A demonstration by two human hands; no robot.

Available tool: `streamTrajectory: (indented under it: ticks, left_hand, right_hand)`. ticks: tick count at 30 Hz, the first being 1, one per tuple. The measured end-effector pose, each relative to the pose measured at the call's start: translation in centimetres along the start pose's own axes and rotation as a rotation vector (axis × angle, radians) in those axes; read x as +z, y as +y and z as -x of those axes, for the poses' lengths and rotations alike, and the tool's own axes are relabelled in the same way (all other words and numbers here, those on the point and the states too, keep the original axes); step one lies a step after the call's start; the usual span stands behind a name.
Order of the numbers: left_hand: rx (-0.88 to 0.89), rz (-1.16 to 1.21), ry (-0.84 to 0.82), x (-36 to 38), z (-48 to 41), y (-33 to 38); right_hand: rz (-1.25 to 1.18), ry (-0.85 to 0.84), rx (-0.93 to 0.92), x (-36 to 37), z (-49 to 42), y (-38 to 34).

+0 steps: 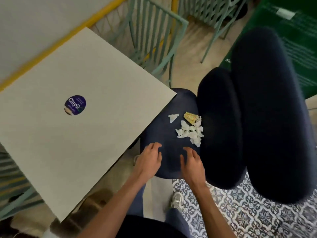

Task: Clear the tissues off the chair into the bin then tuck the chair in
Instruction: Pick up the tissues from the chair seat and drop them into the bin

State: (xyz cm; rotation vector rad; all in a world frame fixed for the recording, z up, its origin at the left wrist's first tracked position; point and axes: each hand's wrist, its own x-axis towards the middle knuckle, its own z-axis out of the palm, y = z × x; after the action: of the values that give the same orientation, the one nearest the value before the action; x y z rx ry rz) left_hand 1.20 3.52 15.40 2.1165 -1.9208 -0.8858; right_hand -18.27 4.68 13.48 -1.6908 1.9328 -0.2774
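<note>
- We are starting on the first step, the clearing. Nothing is picked up yet, and the chair seat is sitting with one edge under the tabletop corner.
- Our left grip and right grip are reaching side by side over the seat's near end, fingers loosely spread and holding nothing. We cannot tell whether they are touching the fabric.
- The tissues are lying ahead of the right grip, beyond its fingertips and apart from them, close against the padded backrest.
- We are counting one clump of white tissues, its pieces too crumpled together to number.
- We are also counting one loose tissue scrap, ahead between both grips, and one yellowish crumpled wrapper just beyond the clump.
- We are judging that the next move calls for the right grip going forward to gather the clump in a pinch, with the left grip taking the scrap.
- We are seeing no sure bin. The green surface far ahead and right of the right grip may be one.
</note>
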Motion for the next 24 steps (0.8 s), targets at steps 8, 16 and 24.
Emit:
streamTrajectory:
  ticks: [8,16,24]
  left_hand:
    - [0.176,-0.163,-0.243,2.1,-10.7,-0.9]
    - [0.106,-0.18,-0.341,8.6,-17.6,-0.7]
    - [0.072,-0.179,-0.374,16.5,-24.1,-0.5]
  right_hand:
    - [-0.09,0.01,0.252,2.5,-6.8,1.1]
    - [-0.125,-0.073,0.311,6.3,-13.4,5.8]
    - [-0.093,-0.064,0.258,10.6,-21.8,10.2]
